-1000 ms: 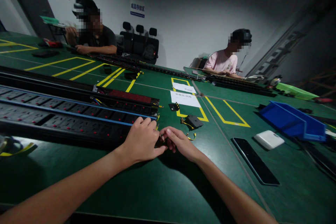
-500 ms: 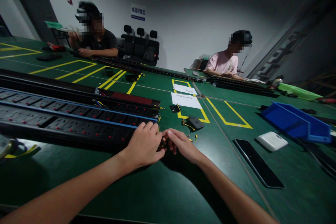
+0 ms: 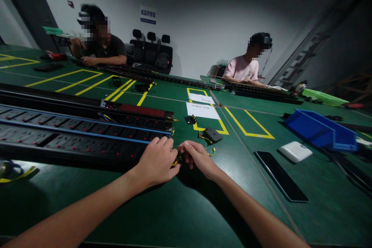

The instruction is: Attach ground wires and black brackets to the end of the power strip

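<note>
A long black power strip point(image 3: 95, 145) with rows of sockets and small red parts lies across the left of the bench. My left hand point(image 3: 155, 162) is closed over its right end, fingers curled around the edge. Close beside it, my right hand point(image 3: 197, 157) has thumb and fingers pinched together at that same end. Bits of yellow wire point(image 3: 175, 161) show between the two hands; what the right fingertips hold is hidden. Behind lies a second strip point(image 3: 139, 122) with a blue edge. A black box point(image 3: 212, 135) with yellow wire lies just beyond my right hand.
To the right lie a phone point(image 3: 280, 176), a white case point(image 3: 295, 151) and a blue bin point(image 3: 319, 130). Paper sheets point(image 3: 203, 110) and a small black bracket point(image 3: 191, 119) lie ahead. Two people sit across the green bench point(image 3: 232, 213), with more strips before them.
The whole view has shifted slightly, so things appear a little further left. Both hands stay at the strip's end, with slightly more yellow wire showing between them.
</note>
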